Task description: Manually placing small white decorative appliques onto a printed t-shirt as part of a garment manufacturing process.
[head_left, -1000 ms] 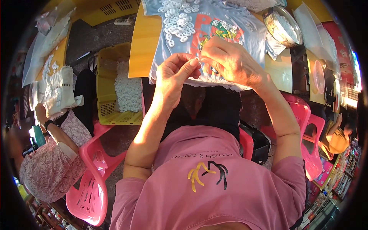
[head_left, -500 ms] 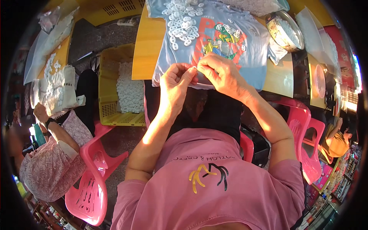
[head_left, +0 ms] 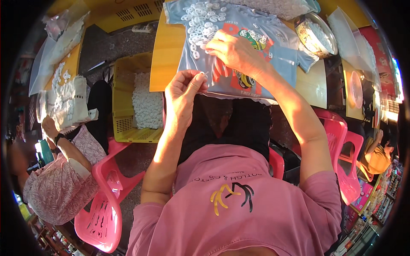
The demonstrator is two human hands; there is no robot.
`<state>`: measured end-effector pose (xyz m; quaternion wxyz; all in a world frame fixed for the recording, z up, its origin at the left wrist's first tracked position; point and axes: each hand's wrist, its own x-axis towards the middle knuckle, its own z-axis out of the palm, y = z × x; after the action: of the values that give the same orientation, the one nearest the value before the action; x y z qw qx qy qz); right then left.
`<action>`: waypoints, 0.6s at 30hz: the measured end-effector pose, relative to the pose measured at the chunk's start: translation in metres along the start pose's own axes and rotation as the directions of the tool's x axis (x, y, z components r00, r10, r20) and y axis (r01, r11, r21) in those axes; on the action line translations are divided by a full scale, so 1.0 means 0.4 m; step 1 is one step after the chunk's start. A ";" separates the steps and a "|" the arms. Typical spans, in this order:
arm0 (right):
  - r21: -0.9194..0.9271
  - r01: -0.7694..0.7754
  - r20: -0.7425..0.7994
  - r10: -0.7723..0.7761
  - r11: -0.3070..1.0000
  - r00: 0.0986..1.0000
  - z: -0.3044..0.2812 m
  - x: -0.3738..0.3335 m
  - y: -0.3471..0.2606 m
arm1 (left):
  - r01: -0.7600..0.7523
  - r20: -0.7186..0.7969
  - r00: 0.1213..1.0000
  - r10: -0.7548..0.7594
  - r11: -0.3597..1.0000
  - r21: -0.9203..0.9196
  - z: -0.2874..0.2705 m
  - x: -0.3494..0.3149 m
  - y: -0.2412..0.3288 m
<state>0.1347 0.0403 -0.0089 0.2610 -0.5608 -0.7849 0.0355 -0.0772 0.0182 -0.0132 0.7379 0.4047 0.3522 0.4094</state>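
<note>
One white piece (head_left: 206,74) is pinched in the left hand (head_left: 184,86) at the near edge of a blue shirt (head_left: 282,74); I'd expect it light, stiff, best held by its rim. The right hand (head_left: 237,52) is by white ovals (head_left: 198,30); its grip I can't tell. Left, a yellow crate (head_left: 122,85) and, far right, a patterned bowl (head_left: 310,42) hold white pieces (head_left: 147,101).
</note>
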 end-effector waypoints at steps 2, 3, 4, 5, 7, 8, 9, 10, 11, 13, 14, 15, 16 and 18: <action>-0.045 0.042 0.005 -0.041 0.998 0.999 0.009 0.005 0.002 | 0.002 -0.001 1.000 -0.002 1.000 0.000 -0.002 0.005 0.001; -0.043 0.043 0.004 -0.043 0.998 0.999 0.007 0.005 -0.003 | 0.003 -0.004 1.000 -0.003 1.000 -0.001 -0.003 0.008 0.003; -0.100 0.050 0.043 -0.046 0.994 0.998 0.003 0.002 -0.009 | 0.002 -0.005 1.000 -0.002 1.000 0.002 -0.004 0.009 0.005; -0.158 0.056 0.082 -0.044 0.986 0.996 -0.003 0.001 -0.014 | -0.006 0.003 1.000 0.006 1.000 -0.007 -0.003 0.010 0.006; -0.124 0.045 0.055 -0.038 0.991 0.998 0.004 -0.002 -0.010 | -0.014 0.013 1.000 0.014 1.000 -0.015 -0.001 0.011 0.008; -0.090 0.036 0.030 -0.033 0.995 0.999 0.006 -0.001 -0.008 | -0.010 0.008 1.000 0.010 1.000 -0.011 0.000 0.012 0.008; -0.091 0.034 0.027 -0.032 0.995 0.999 0.006 0.001 -0.005 | -0.006 0.003 1.000 0.006 1.000 -0.007 0.002 0.013 0.008; -0.039 0.005 0.040 -0.003 0.999 0.999 0.006 0.004 -0.004 | -0.007 0.006 1.000 0.007 1.000 -0.005 0.003 0.013 0.009; 0.014 -0.026 0.055 0.025 1.000 0.998 0.007 0.007 -0.003 | -0.008 0.011 1.000 0.008 1.000 -0.001 0.004 0.012 0.009; 0.000 -0.043 0.030 0.043 0.999 0.999 0.007 0.010 -0.004 | -0.010 0.019 1.000 0.010 1.000 0.004 0.004 0.013 0.008; -0.010 -0.057 0.009 0.057 0.998 0.998 0.008 0.011 -0.005 | -0.007 0.011 1.000 0.007 1.000 0.005 0.004 0.012 0.007; -0.009 -0.058 0.006 0.058 0.998 0.998 0.009 0.014 -0.003 | -0.005 0.003 1.000 0.005 1.000 0.006 0.004 0.012 0.007; 0.008 -0.079 0.012 0.079 0.997 0.997 0.011 0.018 0.001 | -0.005 0.005 1.000 0.004 1.000 0.008 0.004 0.011 0.008; 0.022 -0.102 0.014 0.102 0.995 0.995 0.007 0.018 0.004 | 0.002 0.013 1.000 -0.002 1.000 0.026 0.005 0.011 0.011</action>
<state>0.1332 0.0482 -0.0092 0.2600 -0.5969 -0.7565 0.0613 -0.0751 0.0230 -0.0094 0.7353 0.4166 0.3529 0.4014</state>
